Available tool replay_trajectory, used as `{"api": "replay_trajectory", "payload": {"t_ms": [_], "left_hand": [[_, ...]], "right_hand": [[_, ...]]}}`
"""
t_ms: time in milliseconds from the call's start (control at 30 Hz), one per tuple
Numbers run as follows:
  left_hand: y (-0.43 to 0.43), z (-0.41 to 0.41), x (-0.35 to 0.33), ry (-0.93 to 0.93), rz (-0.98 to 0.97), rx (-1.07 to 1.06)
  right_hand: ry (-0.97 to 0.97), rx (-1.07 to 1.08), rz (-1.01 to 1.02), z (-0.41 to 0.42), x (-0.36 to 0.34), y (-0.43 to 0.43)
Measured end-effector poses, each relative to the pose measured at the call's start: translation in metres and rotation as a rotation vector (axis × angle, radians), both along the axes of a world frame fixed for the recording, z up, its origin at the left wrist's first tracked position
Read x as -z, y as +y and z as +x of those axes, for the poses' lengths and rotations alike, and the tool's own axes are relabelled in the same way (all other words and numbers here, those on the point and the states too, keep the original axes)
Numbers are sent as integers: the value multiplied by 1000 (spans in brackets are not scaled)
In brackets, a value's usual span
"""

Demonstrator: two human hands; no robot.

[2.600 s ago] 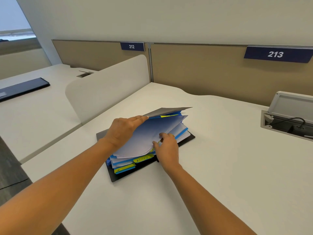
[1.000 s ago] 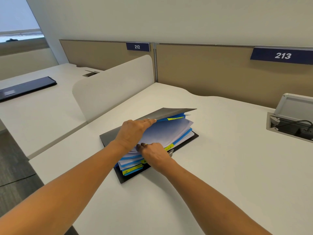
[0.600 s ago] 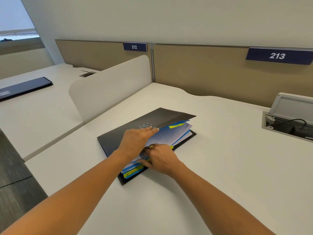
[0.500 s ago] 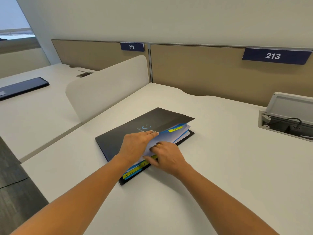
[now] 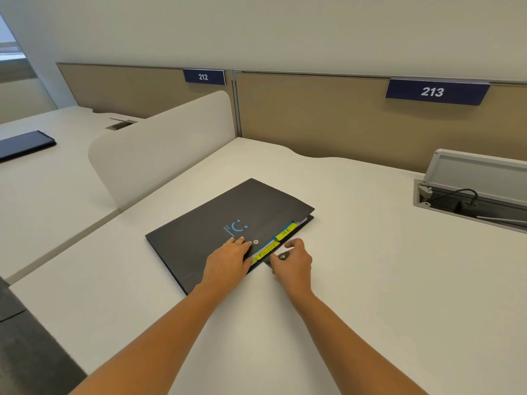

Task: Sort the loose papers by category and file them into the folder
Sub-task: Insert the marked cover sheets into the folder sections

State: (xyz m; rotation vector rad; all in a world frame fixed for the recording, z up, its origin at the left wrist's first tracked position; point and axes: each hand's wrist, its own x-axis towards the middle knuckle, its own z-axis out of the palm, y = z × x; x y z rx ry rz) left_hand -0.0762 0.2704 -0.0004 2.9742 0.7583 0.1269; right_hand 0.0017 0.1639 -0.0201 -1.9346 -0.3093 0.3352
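The folder lay closed on the white desk, set at an angle, in front of the person. It was dark grey, with a blue smiling logo on the cover and a small round button near its front edge. Yellow tabs with handwriting and blue dividers stuck out along the right side, and white papers showed at the far corner. The left hand pressed on the cover beside the button, its grip wide and flat. The right hand was at the folder's edge with curled fingers; I could not tell whether its grip held the dark flap there.
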Motion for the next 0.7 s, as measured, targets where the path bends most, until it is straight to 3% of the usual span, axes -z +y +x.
{"api": "replay_trajectory", "payload": {"t_ms": [233,400,567,700], "left_hand": [[-15,8,-1,20,6,53],[-38,21,-9,-95,-116,116],[-59,32,-11,-111,-288,169],[-77,38,-2,-30,-279,246]], "right_hand": [[37,77,13,8,-1,-19],[-17,170,-16,28,-11,-57],[-82,226,-49,50,-19,-101],[-141,267,-160,65,-28,-138]]}}
